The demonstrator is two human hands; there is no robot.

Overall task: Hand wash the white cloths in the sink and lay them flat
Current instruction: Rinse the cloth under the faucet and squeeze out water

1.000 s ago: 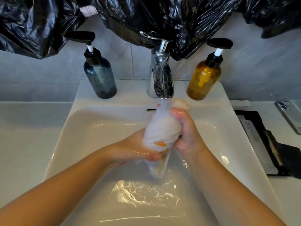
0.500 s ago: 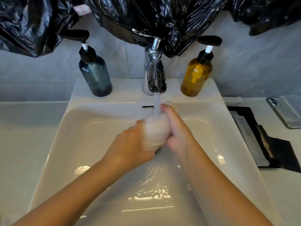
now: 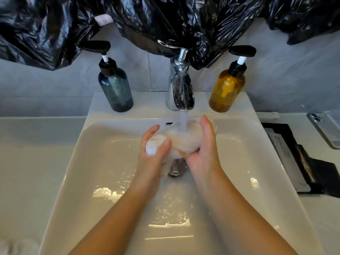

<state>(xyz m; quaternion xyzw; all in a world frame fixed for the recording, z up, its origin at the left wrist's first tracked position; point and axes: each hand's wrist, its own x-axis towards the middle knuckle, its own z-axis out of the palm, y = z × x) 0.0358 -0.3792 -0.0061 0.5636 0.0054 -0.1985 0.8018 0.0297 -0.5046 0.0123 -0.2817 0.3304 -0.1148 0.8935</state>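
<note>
Washing under way: the left hand [image 3: 152,156] and right hand [image 3: 204,150] are curled firmly round one bunched wet white cloth [image 3: 184,142].
It is held inside the white ceramic sink [image 3: 92,162], under water [image 3: 183,119] from the single chrome tap [image 3: 181,89]. Washing is judged unfinished, and no cloth is seen laid flat on the pale counter [image 3: 27,153]. Two dispensers are counted: a dark teal pump bottle [image 3: 116,90] and an amber pump bottle [image 3: 227,91].

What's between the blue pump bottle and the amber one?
In the head view, the chrome faucet stands between the blue bottle and the amber bottle, water running.
</note>
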